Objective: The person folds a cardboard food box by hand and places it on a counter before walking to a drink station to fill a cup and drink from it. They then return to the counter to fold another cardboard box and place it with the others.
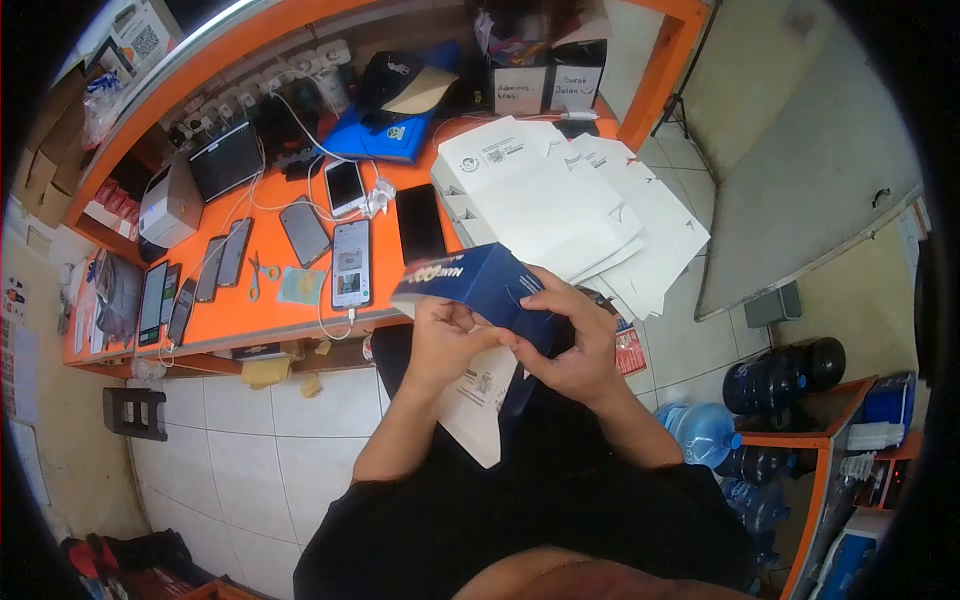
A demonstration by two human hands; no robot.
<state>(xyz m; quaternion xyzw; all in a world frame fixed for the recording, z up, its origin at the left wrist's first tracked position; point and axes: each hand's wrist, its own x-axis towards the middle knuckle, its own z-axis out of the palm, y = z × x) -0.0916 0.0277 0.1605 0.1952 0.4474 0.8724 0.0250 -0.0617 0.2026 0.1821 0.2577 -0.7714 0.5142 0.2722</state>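
Observation:
Both my hands hold a dark blue cardboard box [490, 275] with white lettering, above my lap at the desk's front edge. Its pale inside flap [478, 400] hangs down toward me with a printed code on it. My left hand [450, 345] grips the left side, fingers curled at the opening. On the other side, my right hand [572, 338] has its fingers on the blue panel and its thumb near the left thumb. Just beyond the box lies a stack of flat white box blanks [560, 205], and a black phone [420, 225] is beside it.
The orange desk [285, 318] bears several phones, scissors [256, 278], tangled cables, a white printer [172, 212] and a dark screen [225, 160]. Behind are a blue folder [375, 140] and a cap [395, 85]. Water jugs [695, 432] stand at right; a dark stool [136, 412] at left.

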